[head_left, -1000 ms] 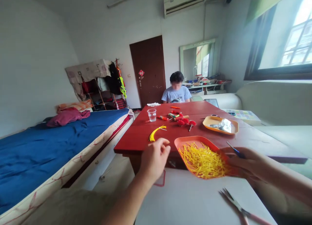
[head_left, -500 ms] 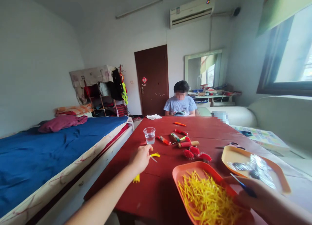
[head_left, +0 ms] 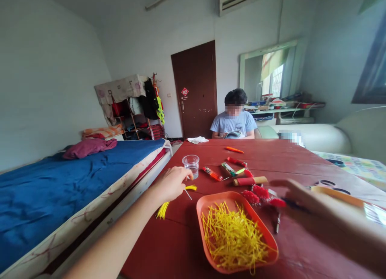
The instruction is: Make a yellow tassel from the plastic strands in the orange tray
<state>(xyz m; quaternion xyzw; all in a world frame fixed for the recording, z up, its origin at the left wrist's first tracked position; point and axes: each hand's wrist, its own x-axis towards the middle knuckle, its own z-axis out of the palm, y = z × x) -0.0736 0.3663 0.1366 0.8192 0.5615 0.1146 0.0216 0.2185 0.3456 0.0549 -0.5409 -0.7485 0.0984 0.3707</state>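
Note:
My left hand [head_left: 173,185] is closed beside a clear plastic cup [head_left: 191,166] of water. A thin white stick [head_left: 188,194] juts from its pinched fingers. Just past the fingers shows a small bunch of yellow strands [head_left: 191,187], and more yellow strands [head_left: 163,210] lie under the wrist. Over on the right, my right hand [head_left: 294,194] reaches low across the table, smeared by motion. Below it is a dark blue handle [head_left: 297,206]; whether it is gripped I cannot tell. Red fuzzy pieces [head_left: 261,194] and a slim metal tool [head_left: 277,222] lie near its fingers.
An orange tray [head_left: 200,230] full of yellow strands sits at the front of the red table [head_left: 169,246]. Behind are a red roll [head_left: 250,181], cutters [head_left: 212,173], an orange pen [head_left: 234,149] and scissors [head_left: 327,183]. Another person [head_left: 233,118] sits opposite with a book. A bed stands left.
My right hand has moved from beside the orange tray, where it held a blue-handled tool, forward to the red fuzzy pieces. The view has turned right. My left hand stays by the cup.

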